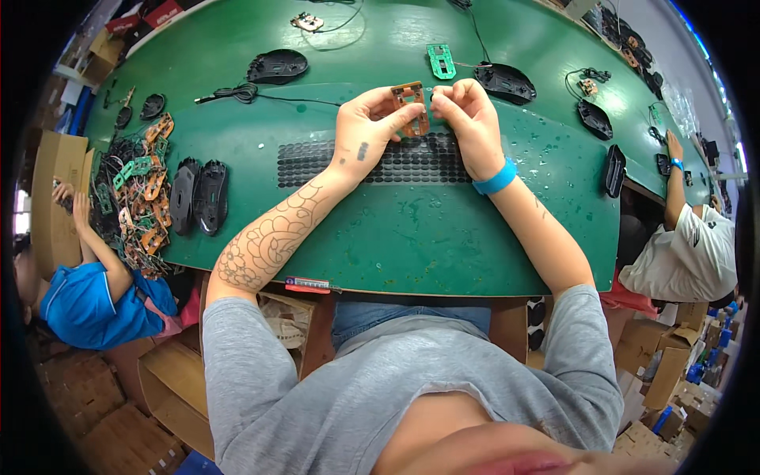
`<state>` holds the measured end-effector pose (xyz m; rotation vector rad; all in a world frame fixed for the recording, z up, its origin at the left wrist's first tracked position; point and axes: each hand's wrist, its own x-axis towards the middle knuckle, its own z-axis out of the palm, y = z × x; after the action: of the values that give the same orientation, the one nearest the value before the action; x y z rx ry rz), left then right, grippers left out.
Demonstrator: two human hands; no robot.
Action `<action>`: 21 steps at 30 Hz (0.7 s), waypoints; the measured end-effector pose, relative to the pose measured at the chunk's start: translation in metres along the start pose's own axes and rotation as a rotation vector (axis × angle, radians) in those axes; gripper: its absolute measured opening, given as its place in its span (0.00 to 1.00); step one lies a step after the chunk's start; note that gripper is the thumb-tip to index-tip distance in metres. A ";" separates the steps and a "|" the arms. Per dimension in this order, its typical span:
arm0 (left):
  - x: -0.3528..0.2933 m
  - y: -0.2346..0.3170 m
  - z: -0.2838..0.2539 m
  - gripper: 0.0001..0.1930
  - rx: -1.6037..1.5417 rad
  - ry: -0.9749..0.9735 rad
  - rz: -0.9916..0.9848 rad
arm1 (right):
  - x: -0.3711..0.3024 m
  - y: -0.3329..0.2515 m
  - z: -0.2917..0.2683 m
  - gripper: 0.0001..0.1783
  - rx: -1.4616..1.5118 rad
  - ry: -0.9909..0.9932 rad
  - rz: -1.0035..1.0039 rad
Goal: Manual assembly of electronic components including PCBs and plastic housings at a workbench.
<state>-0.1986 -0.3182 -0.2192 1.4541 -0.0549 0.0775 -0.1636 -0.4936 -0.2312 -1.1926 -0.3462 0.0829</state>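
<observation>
My left hand [366,125] is closed on a brown circuit board [409,96], held upright between thumb and fingers above the table. Close to the board's right side, my right hand [472,120] has its thumb and fingertips pinched together; whatever is in them is too small to make out. Beneath both hands lies a sheet of black round pads [313,164]. A green circuit board [441,62] rests just beyond my hands, beside a black mouse shell [507,83]. Another black mouse shell [277,66] is farther left, with a coiled black cable [244,93] near it.
At the left of the green table [380,253] sit a pile of brown and green circuit boards [146,194] and two black mouse shells [198,196]. More shells [594,119] lie at the right. Co-workers sit on both sides. A red-and-white strip [307,285] is at the front edge.
</observation>
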 end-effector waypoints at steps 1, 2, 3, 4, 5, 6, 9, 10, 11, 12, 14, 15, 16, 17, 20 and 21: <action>0.000 0.000 0.001 0.13 0.005 -0.006 -0.007 | 0.001 0.001 0.000 0.12 0.032 0.022 0.015; -0.001 0.000 0.001 0.13 0.011 -0.013 -0.015 | 0.001 0.003 -0.001 0.13 0.064 0.045 0.031; -0.001 0.000 0.002 0.13 0.016 -0.020 -0.023 | 0.000 0.004 -0.001 0.13 0.097 0.068 0.045; -0.001 -0.001 0.002 0.13 0.020 -0.022 -0.025 | 0.000 0.004 -0.001 0.13 0.100 0.071 0.046; -0.001 -0.001 0.002 0.13 0.000 -0.024 -0.020 | 0.000 0.004 -0.001 0.13 0.103 0.064 0.051; -0.001 -0.001 0.002 0.14 -0.019 -0.026 -0.014 | 0.000 0.004 -0.001 0.14 0.105 0.057 0.056; -0.002 -0.002 0.003 0.14 -0.058 -0.033 -0.003 | -0.001 0.004 0.000 0.14 0.110 0.045 0.065; -0.002 -0.002 0.003 0.14 -0.061 -0.036 0.000 | -0.001 0.005 -0.001 0.14 0.105 0.040 0.061; -0.003 -0.001 0.003 0.15 -0.065 -0.039 0.004 | 0.000 0.006 -0.001 0.14 0.100 0.036 0.057; -0.003 -0.001 0.003 0.15 -0.068 -0.041 0.008 | 0.000 0.006 -0.001 0.14 0.096 0.031 0.053; -0.003 -0.001 0.003 0.15 -0.071 -0.044 0.010 | 0.000 0.007 -0.001 0.14 0.093 0.027 0.049; -0.002 -0.001 0.003 0.15 -0.067 -0.045 0.007 | 0.000 0.007 -0.001 0.14 0.090 0.024 0.045; -0.002 -0.001 0.003 0.15 -0.064 -0.047 0.003 | 0.000 0.007 -0.001 0.14 0.087 0.020 0.040; -0.002 -0.002 0.003 0.15 -0.060 -0.048 -0.001 | 0.000 0.008 -0.001 0.14 0.083 0.017 0.036; -0.002 -0.001 0.004 0.16 -0.064 -0.051 -0.003 | 0.000 0.008 -0.001 0.14 0.078 0.017 0.028; -0.002 -0.001 0.004 0.16 -0.071 -0.051 -0.001 | 0.000 0.008 0.000 0.14 0.075 0.020 0.024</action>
<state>-0.2008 -0.3226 -0.2201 1.3847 -0.0974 0.0374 -0.1630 -0.4907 -0.2390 -1.1227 -0.3084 0.1042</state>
